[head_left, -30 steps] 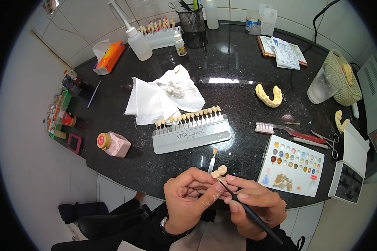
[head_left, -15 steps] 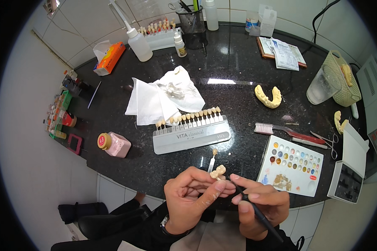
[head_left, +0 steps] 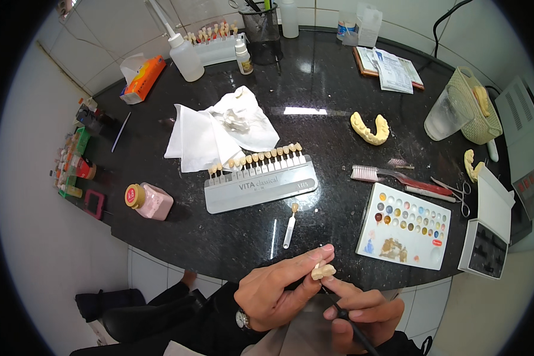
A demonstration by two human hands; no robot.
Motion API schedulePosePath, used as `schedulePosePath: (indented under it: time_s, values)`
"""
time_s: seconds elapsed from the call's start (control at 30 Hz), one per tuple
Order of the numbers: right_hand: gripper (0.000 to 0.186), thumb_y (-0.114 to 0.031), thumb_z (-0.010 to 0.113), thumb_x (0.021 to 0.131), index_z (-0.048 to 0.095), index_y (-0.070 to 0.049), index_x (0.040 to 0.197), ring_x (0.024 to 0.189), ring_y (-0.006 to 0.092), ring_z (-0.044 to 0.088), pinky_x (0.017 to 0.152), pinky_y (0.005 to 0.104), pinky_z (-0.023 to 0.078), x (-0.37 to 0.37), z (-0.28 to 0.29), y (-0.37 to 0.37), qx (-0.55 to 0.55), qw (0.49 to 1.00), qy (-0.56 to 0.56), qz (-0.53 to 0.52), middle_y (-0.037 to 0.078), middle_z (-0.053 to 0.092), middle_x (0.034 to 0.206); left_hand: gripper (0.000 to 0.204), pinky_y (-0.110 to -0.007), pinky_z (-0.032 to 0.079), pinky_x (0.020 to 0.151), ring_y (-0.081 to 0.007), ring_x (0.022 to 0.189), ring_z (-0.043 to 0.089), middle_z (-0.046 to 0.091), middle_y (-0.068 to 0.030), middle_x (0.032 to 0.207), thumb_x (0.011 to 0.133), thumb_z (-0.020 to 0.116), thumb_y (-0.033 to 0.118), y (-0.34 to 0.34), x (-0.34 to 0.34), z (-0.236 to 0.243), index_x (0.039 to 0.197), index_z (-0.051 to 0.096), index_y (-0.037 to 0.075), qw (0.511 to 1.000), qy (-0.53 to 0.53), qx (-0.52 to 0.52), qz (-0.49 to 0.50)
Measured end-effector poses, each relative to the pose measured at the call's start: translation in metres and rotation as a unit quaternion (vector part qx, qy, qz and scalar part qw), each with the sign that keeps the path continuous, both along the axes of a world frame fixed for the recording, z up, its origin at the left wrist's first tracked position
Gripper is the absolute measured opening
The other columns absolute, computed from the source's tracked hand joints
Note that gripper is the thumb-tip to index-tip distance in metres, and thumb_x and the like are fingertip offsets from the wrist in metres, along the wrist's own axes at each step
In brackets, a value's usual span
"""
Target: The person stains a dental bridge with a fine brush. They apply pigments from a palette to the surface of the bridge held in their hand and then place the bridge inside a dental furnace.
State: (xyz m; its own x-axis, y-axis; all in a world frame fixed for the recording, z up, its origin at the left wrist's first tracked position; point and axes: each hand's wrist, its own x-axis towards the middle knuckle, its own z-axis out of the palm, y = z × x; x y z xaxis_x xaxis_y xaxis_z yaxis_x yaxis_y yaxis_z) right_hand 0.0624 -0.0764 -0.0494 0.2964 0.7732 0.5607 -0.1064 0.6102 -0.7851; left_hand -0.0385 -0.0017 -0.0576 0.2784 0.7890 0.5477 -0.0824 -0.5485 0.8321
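In the lower middle my left hand pinches a cream-coloured dental bridge of joined tooth crowns, on what looks like a thin white peg. My right hand is closed round a slim black-handled brush; its fine tip reaches up beside the bridge, and whether it touches I cannot tell. Just beyond the hands lies a single shade tab with a tooth-shaped end. Farther off stands a grey shade guide with a row of tooth tabs. To the right is a white paint palette with many small coloured wells.
Crumpled white tissues lie behind the guide, and a pink-filled bottle stands left. At right are a yellowish dental cast, a toothbrush, scissor-handled forceps, a plastic cup and an open white box.
My left hand has turned over and lowered, tilting the bridge so another side shows. My right hand and brush have moved slightly down. The view has shifted, moving the table things left and up.
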Motion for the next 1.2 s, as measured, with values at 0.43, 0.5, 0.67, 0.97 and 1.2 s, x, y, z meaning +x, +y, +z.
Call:
schedulePosePath:
  time_s: [0.43,0.5,0.67,0.97,1.2]
  values:
    - [0.022,0.003,0.057,0.080,0.045,-0.003,0.097,0.101,0.0468,0.053,0.087,0.0539,0.042,0.008,0.016,-0.007,-0.032,0.999,-0.042,-0.009,0.021,0.057,0.092,0.024,-0.034,0.055,0.071,-0.0313,0.082,0.064,0.060,-0.0300,0.087,0.075,0.064,-0.005,0.003,-0.001,0.008,0.095,0.052,-0.012,0.993,0.096,0.059,-0.033]
    - [0.022,0.003,0.057,0.079,0.045,-0.003,0.096,0.100,0.0475,0.053,0.087,0.0547,0.042,0.008,0.017,-0.007,-0.053,0.997,-0.051,-0.007,0.021,0.057,0.093,0.026,-0.034,0.055,0.071,-0.0307,0.083,0.064,0.060,-0.0293,0.089,0.074,0.064,-0.006,0.004,-0.004,0.007,0.097,0.052,-0.011,0.991,0.111,0.063,-0.039]
    - [0.022,0.003,0.057,0.080,0.042,-0.003,0.095,0.100,0.0463,0.053,0.087,0.0543,0.042,0.008,0.021,-0.008,-0.079,0.995,-0.056,0.002,0.022,0.057,0.093,0.033,-0.033,0.054,0.073,-0.0305,0.087,0.063,0.059,-0.0285,0.096,0.073,0.064,-0.008,0.004,-0.011,0.011,0.104,0.051,-0.007,0.986,0.149,0.024,-0.077]
    - [0.024,0.001,0.056,0.081,0.037,-0.002,0.095,0.100,0.0409,0.055,0.087,0.0474,0.045,0.004,0.030,-0.009,-0.112,0.988,-0.095,-0.039,0.024,0.056,0.091,0.037,-0.033,0.054,0.072,-0.0321,0.085,0.064,0.059,-0.0290,0.095,0.072,0.063,-0.010,0.008,-0.010,0.000,0.106,0.049,-0.006,0.988,0.102,0.095,-0.062]
    - [0.024,0.002,0.055,0.082,0.036,-0.002,0.095,0.100,0.0384,0.056,0.088,0.0456,0.045,0.007,0.033,-0.010,-0.120,0.986,-0.115,-0.024,0.022,0.057,0.088,0.040,-0.033,0.055,0.070,-0.0319,0.085,0.064,0.059,-0.0282,0.097,0.071,0.063,-0.011,0.007,-0.009,-0.003,0.107,0.048,-0.005,0.986,0.106,0.118,-0.044]
